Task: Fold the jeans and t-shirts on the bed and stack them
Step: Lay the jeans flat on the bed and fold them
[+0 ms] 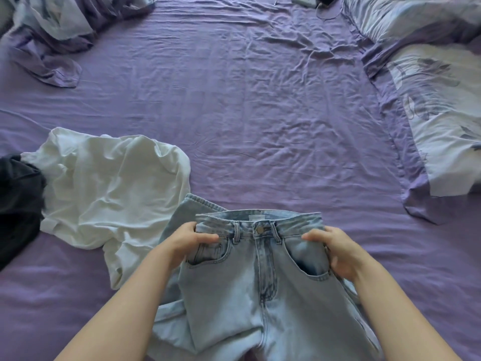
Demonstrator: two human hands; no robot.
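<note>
Light blue jeans lie front side up at the near edge of the bed, waistband away from me, button fastened. My left hand grips the waistband at its left side by the pocket. My right hand grips the right side by the other pocket. One leg of the jeans is bunched underneath on the left. A crumpled white t-shirt lies to the left of the jeans, touching them. A dark garment sits at the far left edge, partly cut off.
The purple bed sheet spreads wrinkled beyond the jeans. A rumpled duvet is heaped at the back left. Patterned pillows line the right side. A phone and cable lie at the far edge.
</note>
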